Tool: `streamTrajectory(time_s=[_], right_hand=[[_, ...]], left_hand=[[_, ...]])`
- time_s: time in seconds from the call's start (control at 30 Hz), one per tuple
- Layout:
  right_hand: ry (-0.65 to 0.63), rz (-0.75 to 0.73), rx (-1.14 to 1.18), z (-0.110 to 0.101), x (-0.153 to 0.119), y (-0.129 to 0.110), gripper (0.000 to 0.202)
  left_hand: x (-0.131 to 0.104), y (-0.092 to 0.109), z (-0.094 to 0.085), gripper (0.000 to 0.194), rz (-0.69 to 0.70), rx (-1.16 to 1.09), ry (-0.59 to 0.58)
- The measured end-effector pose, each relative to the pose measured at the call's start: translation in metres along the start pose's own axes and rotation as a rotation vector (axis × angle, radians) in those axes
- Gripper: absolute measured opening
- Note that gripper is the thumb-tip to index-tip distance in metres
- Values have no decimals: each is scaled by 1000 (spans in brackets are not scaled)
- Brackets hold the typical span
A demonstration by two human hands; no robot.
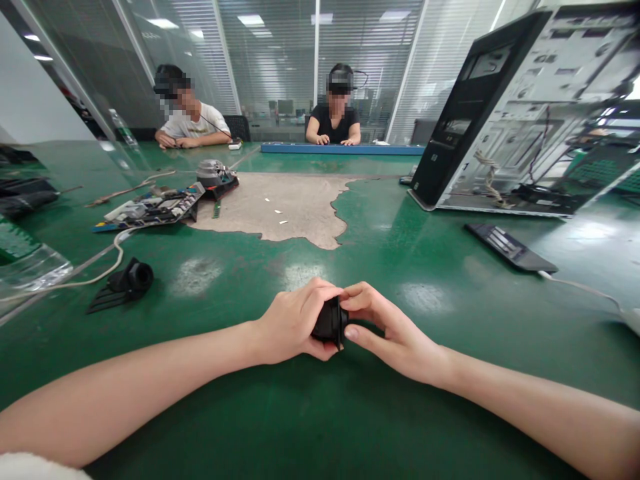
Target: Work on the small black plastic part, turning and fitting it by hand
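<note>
A small black round part (330,323) with a flat rim is held just above the green table (280,427), near the middle of the view. My left hand (300,321) wraps round its left side, thumb below and fingers over the top. My right hand (387,330) grips the rim from the right, with fingertips at the top and the thumb lower down. The fingers cover much of the part, so its far side is hidden.
Left: a black bracket-like part (127,283), a circuit board (150,208), a metal cooler (216,177), a bottle (35,263) and a cable. Right: a phone (510,247) and an open computer case (470,113). Two people (193,123) (334,120) sit across the table.
</note>
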State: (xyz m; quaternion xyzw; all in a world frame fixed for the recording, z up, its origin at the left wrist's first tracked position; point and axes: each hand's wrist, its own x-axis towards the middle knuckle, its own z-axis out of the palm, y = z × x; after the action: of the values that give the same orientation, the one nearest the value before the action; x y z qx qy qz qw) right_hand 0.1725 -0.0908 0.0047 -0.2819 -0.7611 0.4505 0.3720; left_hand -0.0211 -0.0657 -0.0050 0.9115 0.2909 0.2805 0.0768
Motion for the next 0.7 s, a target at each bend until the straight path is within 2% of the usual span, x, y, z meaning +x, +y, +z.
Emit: streamTrajectory(time_s=[0.1,0.2,0.43,0.6,0.7], right_hand=[[37,72,67,2,3,1,14],[-6,148,75,2,5,0,18],[-16,1,-34,0,-2,-1,26],[64,68,53,3,4,2,14],[99,139,80,3,13,5,18]], left_hand=[[0,-2,1,66,-10,-10,-3],[0,-3,1,66,-2,-8,-4],[1,0,1,65,-19,-22,-7],[2,-3,0,66,-11,-2,-5],[6,-9,0,64,-16,42,1]])
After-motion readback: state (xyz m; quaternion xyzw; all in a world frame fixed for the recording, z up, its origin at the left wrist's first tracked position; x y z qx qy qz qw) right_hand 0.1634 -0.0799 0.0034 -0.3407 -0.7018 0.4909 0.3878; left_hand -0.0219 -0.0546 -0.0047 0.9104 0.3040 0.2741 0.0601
